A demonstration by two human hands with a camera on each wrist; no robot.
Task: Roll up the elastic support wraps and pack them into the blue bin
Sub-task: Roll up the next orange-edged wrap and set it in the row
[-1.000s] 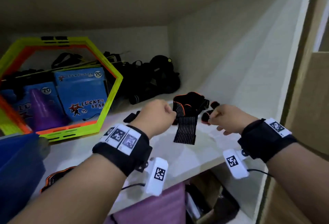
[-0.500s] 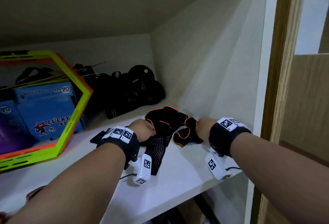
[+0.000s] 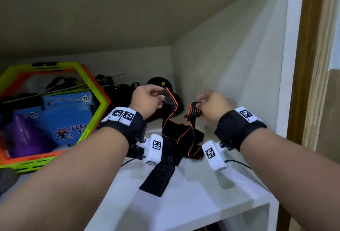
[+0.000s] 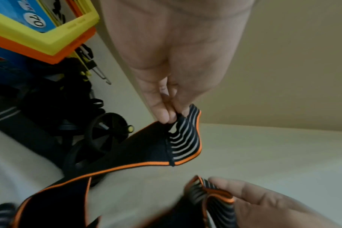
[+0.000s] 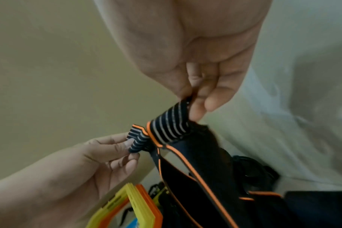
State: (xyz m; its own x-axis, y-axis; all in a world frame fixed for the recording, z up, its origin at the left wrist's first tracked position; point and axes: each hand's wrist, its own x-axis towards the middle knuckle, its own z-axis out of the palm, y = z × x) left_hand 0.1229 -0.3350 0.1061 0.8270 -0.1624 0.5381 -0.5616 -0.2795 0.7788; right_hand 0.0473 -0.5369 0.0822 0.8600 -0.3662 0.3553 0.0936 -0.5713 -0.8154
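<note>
A black elastic support wrap (image 3: pixel 176 137) with orange trim hangs between my hands above the white shelf (image 3: pixel 198 199). My left hand (image 3: pixel 160 98) pinches one striped end (image 4: pixel 184 135) between thumb and fingertips. My right hand (image 3: pixel 199 104) pinches the other striped end (image 5: pixel 168 128), a little lower and to the right. The wrap's middle sags in tangled folds onto the shelf. A striped strap (image 3: pixel 158 177) lies flat toward the shelf's front edge; whether it belongs to the same wrap is hidden by the folds. The blue bin is out of view.
Yellow-green and orange hexagonal frames (image 3: pixel 93 120) lean at the left over blue "Lucky Star" packs (image 3: pixel 68 116) and a purple cone (image 3: pixel 24 135). Black gear with a wheel (image 3: pixel 161 83) fills the back corner. The cabinet's side wall (image 3: pixel 239 87) stands close on the right.
Both hands have risen from the shelf and moved apart, each lifting a striped end, so the wrap now hangs stretched between them instead of lying bunched.
</note>
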